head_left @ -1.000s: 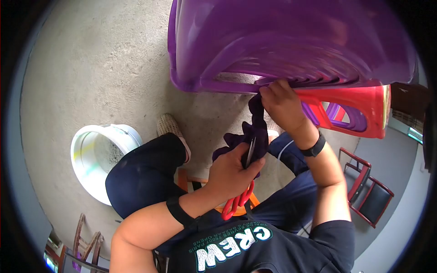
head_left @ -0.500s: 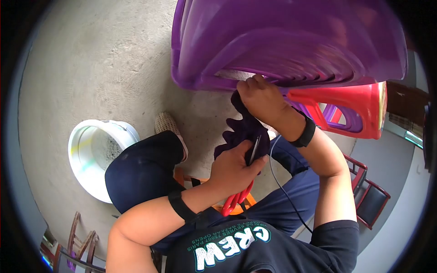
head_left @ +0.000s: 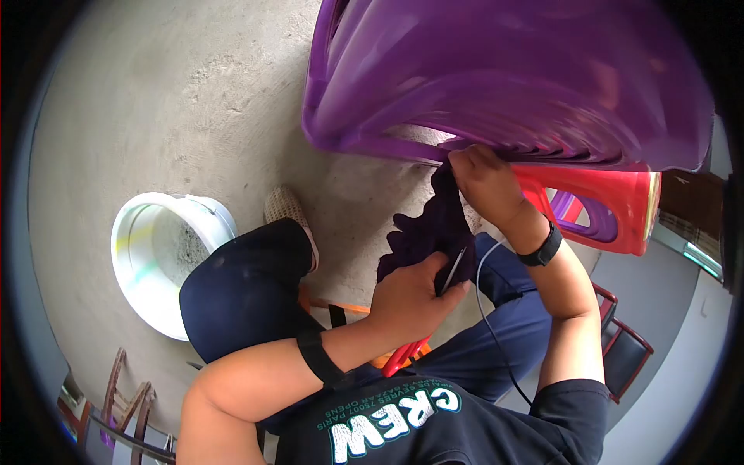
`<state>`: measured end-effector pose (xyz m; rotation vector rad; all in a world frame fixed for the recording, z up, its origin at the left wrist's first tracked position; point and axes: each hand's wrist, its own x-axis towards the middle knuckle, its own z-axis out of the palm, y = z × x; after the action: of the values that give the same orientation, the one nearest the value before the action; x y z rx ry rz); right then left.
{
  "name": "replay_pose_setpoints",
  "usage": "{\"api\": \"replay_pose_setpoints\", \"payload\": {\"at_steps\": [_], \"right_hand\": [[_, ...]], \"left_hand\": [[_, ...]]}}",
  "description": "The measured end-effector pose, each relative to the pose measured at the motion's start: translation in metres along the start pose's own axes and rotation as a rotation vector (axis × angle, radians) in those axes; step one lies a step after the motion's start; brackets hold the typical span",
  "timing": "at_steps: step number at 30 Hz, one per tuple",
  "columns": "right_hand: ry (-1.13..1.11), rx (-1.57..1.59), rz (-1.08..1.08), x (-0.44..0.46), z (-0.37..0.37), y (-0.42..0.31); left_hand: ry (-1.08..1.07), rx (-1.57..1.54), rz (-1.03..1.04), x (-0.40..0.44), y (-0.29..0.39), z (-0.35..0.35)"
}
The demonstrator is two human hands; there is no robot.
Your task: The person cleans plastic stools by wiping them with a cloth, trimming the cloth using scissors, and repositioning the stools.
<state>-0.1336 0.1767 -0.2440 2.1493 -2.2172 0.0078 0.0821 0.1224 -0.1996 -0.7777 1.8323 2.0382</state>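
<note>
My left hand point(head_left: 415, 298) is closed around red-handled scissors point(head_left: 403, 356); the metal blades point up past the thumb and the handles stick out below the palm. The same hand meets the lower part of a dark purple cloth point(head_left: 426, 232) with a wavy, scalloped edge. Higher up, my right hand point(head_left: 490, 186) pinches the cloth's upper end, so it hangs stretched between both hands. Whether the blades are spread is hard to see.
A large purple plastic chair point(head_left: 496, 77) stands before me, beside a red plastic stool point(head_left: 597, 205). To my left is a white bucket point(head_left: 143, 298) on the concrete floor point(head_left: 194, 101). A cable point(head_left: 488, 322) runs near my right leg. Dark chairs point(head_left: 628, 356) stand behind at right.
Both hands and the cloth have shifted right and slightly down in view. The cloth appears more spread out, with its scalloped edge showing more. Both hands keep their hold.
</note>
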Motion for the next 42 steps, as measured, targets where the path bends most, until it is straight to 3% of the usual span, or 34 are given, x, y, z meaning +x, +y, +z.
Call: {"api": "replay_pose_setpoints", "payload": {"at_steps": [12, 23, 33, 39, 42], "right_hand": [[-0.201, -0.033, 0.022, 0.022, -0.004, -0.019], [-0.237, -0.131, 0.054, -0.004, -0.006, -0.003], [0.022, 0.022, 0.080, 0.020, 0.003, -0.029], [-0.005, -0.158, 0.412, -0.062, 0.013, 0.015], [0.149, -0.005, 0.762, -0.100, 0.024, 0.025]], "left_hand": [[0.005, 0.023, 0.014, 0.003, -0.001, 0.005], [-0.049, 0.099, 0.018, 0.003, 0.000, 0.011], [-0.036, 0.031, -0.015, 0.017, 0.010, 0.026], [-0.071, 0.154, 0.037, 0.023, 0.010, 0.046], [-0.074, 0.115, 0.070, 0.030, 0.007, 0.053]]}}
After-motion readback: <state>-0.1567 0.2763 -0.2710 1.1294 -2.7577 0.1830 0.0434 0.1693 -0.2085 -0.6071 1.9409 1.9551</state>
